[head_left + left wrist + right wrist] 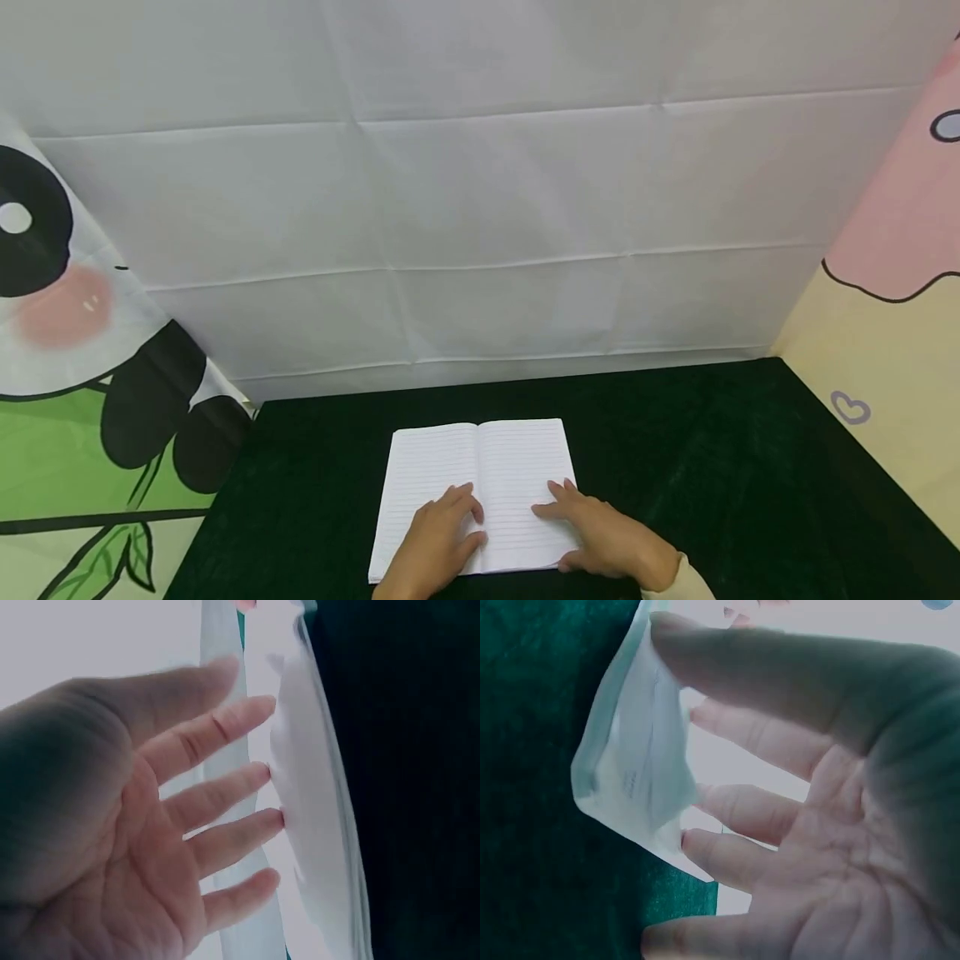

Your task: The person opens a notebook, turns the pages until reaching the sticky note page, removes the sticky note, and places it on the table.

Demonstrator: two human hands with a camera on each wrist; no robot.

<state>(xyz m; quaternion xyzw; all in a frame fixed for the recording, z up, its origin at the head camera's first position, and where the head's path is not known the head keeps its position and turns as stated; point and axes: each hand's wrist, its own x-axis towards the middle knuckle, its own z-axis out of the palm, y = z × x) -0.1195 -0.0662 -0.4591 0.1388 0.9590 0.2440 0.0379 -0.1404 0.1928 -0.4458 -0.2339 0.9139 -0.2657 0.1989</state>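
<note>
A notebook (517,454) with blank lined pages lies open on a dark green cloth. My left hand (438,537) is over the lower part of the left page, its fingertips near the centre fold. In the left wrist view the fingers (225,791) are spread and nearly straight, their tips right at the page (311,795). Across the lower right edge of the right page reaches my right hand (603,533). Its fingers (735,859) are spread too, tips right at the paper (641,757), with the little finger past the page edge over the cloth.
The green cloth (697,450) covers the table around the notebook. Behind it hangs a creased white sheet (495,192). A cartoon-printed panel (60,450) stands at the left, and a pink and cream one (892,358) at the right.
</note>
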